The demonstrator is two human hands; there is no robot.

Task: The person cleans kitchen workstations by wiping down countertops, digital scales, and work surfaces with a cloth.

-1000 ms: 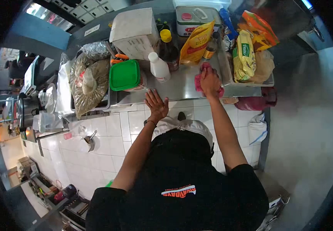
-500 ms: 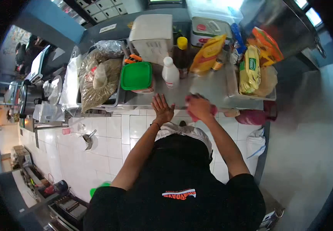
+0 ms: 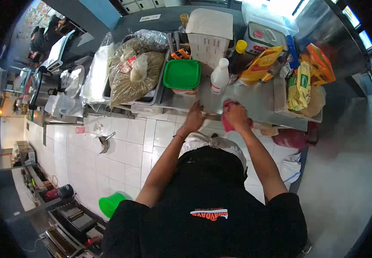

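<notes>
My right hand presses a crumpled red cloth onto the front edge of the steel counter. To its left, my left hand touches the counter edge with fingers stretched out and nothing in it. Just beyond my hands stand a white plastic bottle and a tub with a green lid. The cloth is partly hidden under my right hand.
A tray on the left bears a large bag of dried herbs. On the right, a plastic bin holds yellow and orange packets. A tall white box stands behind. A green bucket and a metal scoop are on the floor.
The view has swung, so the counter things appear further right. Relative to the white bottle, my right hand and the cloth have moved left along the edge; my left hand has also shifted left.
</notes>
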